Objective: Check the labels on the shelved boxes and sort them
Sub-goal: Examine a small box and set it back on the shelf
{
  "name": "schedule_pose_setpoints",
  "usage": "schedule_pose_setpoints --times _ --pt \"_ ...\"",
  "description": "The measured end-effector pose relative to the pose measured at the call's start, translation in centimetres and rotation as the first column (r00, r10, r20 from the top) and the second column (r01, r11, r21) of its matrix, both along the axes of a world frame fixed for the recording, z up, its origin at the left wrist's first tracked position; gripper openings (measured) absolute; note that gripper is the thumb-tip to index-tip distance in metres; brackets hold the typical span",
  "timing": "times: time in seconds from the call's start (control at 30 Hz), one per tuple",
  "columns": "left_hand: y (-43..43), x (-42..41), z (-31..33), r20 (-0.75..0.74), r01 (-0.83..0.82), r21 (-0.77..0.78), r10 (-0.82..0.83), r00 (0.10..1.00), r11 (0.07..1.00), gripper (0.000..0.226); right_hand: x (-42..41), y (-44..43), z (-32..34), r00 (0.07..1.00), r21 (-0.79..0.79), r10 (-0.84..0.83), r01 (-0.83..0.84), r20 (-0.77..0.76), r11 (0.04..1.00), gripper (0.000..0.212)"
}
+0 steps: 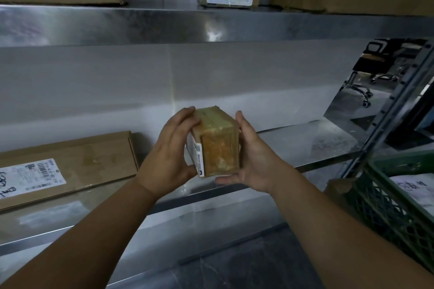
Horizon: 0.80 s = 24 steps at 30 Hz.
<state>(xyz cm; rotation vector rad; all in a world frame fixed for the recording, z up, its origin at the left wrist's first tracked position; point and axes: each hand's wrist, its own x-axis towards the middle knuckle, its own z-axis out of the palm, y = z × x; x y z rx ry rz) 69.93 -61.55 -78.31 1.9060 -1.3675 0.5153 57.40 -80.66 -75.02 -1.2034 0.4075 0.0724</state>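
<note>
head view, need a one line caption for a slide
Left hand and right hand hold a small taped box, label on its left side, in front of a metal shelf.

**Dim shelf bay with one hot glare spot**

Your view is dim and cool-toned, with no lamp in sight. The upper steel shelf carries a bright glare patch near the middle of its front edge. A faint vertical streak of light runs down the back panel below it. The lower shelf shows only smeared reflections. Tape on the taped box gleams softly. The wide lens bows the shelf edges, the label print on the flat carton is soft, and the top corners blur.
</note>
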Motion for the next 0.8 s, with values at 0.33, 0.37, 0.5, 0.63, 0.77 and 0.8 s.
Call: schedule_pose_setpoints --times 0.33,0.37,0.5,0.63,0.77,0.8 --pt "0.7 0.7 -1.0 -0.195 -0.173 0.122 0.194 0.961 0.977 0.117 0.0 -0.5 -0.3 0.983 -0.039 -0.163 0.167 0.079 0.985 0.056" --pt "0.8 0.7 -0.8 -0.350 -0.157 0.096 0.181 0.919 0.983 0.109 0.0 -0.5 -0.4 0.983 -0.059 -0.162 0.167 0.088 0.984 0.058" --pt "0.5 1.3 0.6 -0.845 -0.135 -0.116 -0.026 0.534 0.984 0.048 0.0 0.0 0.0 0.983 -0.117 -0.126 0.142 0.132 0.983 0.077" --pt "-0.2 0.5 3.0 -0.976 -0.128 -0.110 -0.083 0.203 0.986 0.047 -0.4 0.3 -0.1 0.986 -0.568 -0.036 0.123 0.161 0.814 0.093" --pt "-0.1 -0.3 3.5 -0.984 -0.053 -0.054 -0.044 0.171 0.997 0.069 -0.6 1.2 -0.1 0.983 -0.901 0.089 0.112 0.163 0.418 0.122" --pt "-0.1 -0.3 3.4 -0.981 -0.047 -0.051 -0.042 0.187 0.998 0.070 -0.6 1.3 -0.1 0.978 -0.924 0.112 0.125 0.176 0.360 0.125"
